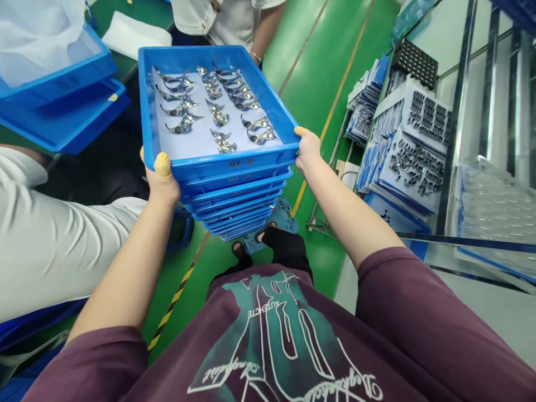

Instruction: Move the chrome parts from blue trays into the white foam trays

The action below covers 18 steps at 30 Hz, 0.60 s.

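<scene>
"Green floor [320, 95]; metal rack [456, 123] on R side. Mid-view?"
"Stack of blue trays [238, 202], top tray [234, 167] above, white sheet [180, 147] inside."
"Grip?"
"L hand [162, 187] clasps top tray's near L corner; R hand [309, 152], near R corner."
"Contents?"
"Shiny curved metal pcs [218, 113], approx. 3 columns, on sheet. Yellow finger cots [163, 165] on both hands."

Top blue tray [201, 171]: rect., open, dark marks on near wall, atop stack of sim. blue trays [238, 202]. Inside, shiny curved metal pcs [218, 114] in approx. 3 cols on white liner [188, 147], some pcs overlapping
</scene>
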Motion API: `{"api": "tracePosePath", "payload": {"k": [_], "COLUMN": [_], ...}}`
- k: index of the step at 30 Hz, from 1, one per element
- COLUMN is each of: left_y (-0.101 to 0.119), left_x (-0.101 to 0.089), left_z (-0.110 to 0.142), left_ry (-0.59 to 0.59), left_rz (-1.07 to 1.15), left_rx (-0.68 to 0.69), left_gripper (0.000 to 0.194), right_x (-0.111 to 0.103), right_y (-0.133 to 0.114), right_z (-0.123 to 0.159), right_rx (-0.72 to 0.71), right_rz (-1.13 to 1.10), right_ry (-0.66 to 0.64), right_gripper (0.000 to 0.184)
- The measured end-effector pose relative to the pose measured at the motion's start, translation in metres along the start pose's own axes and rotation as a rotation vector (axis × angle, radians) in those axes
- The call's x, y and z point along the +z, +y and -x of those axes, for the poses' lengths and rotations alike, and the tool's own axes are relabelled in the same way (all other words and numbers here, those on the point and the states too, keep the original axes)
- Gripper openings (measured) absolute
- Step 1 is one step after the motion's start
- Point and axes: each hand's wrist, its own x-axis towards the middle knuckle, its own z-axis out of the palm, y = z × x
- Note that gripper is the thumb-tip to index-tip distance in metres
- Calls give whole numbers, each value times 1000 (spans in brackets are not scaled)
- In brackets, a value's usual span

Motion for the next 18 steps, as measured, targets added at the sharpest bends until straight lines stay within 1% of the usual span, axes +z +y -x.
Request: {"api": "tracePosePath", "payload": {"k": [3, 7, 10, 13, 18], "left_y": [-1, -1, 0, -1, -11], "left_x": [0, -2, -3, -6, -13], "left_z": [-2, 0, 2, 1, -6], "left_ry": [-27, -47, -36, -53, -53], "left_rz": [52, 38, 15, 7, -5], "left_rx": [28, 36, 35, 14, 11], "left_gripper": [71, 69, 71, 76, 85], "right_x": [-1, -4, -7, -9, -8], "right_y": [-1, 1, 6, 9, 10], "right_z": [-2, -5, -9, -14, -25], "right_rx": [-18, -29, -49, -62, -67], "right_rz": [15, 40, 53, 57, 49], "right_ry": [-5, -15, -30, -41, -66], "right_gripper": [12, 14, 15, 14, 13]}}
